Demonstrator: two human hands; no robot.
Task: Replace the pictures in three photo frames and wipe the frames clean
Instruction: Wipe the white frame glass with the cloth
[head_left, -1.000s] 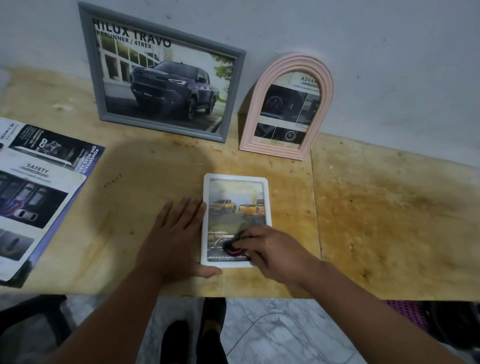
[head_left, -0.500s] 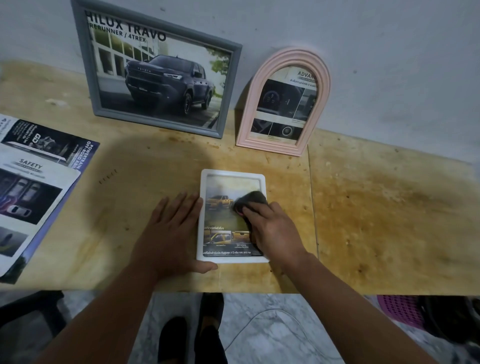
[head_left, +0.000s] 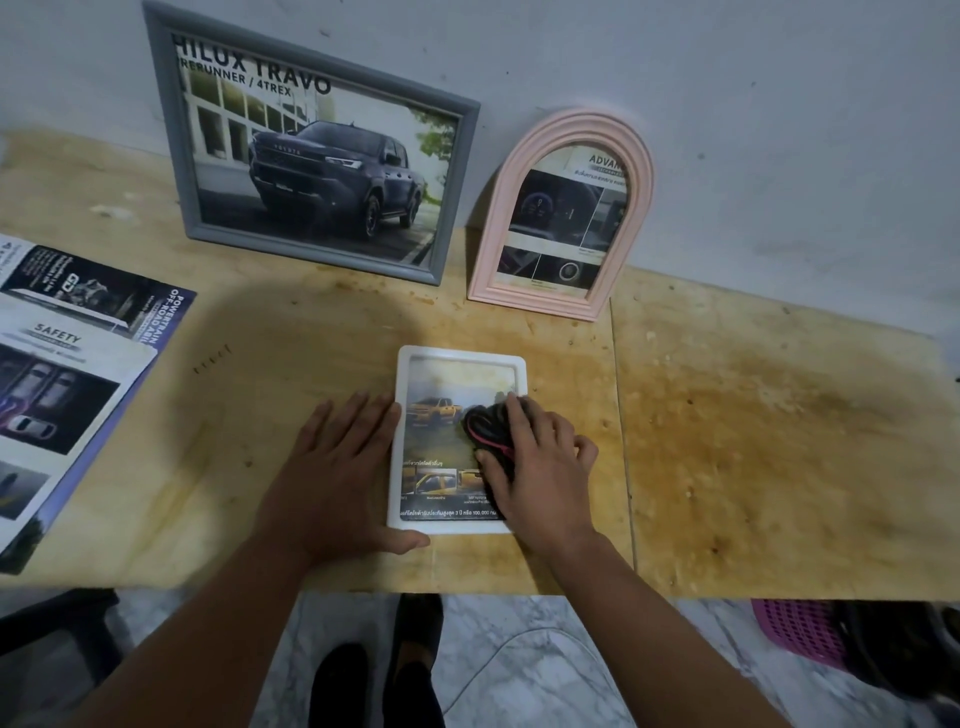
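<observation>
Glossy car brochures (head_left: 62, 374) lie fanned at the far left of a stained plywood worktop (head_left: 753, 441), running off the picture's left edge and overhanging the near edge. Behind, a grey rectangular picture frame (head_left: 311, 150) holding a dark pickup truck print leans against the pale wall. The person's left hand (head_left: 337, 478) is spread flat, palm down on the wood, fingers pointing away and the thumb hooked under the lower left corner of a white rounded-corner photo frame (head_left: 457, 441), which lies face up near the worktop's front edge with a print of yellow trucks inside. The right hand (head_left: 540, 467) is curled over a bunched black cloth with a red edge (head_left: 488, 431), pressing it onto the right half of the glass, forearm angled in from the lower right. Behind and just right of the white frame, a pink arched photo frame (head_left: 566, 218) with a dashboard leaflet stands tilted back against the wall. A seam in the plywood runs just right of the white frame; beyond it the worktop lies bare to the right edge. Below the front edge, a magenta plastic basket (head_left: 800, 634) sits on marbled floor.
</observation>
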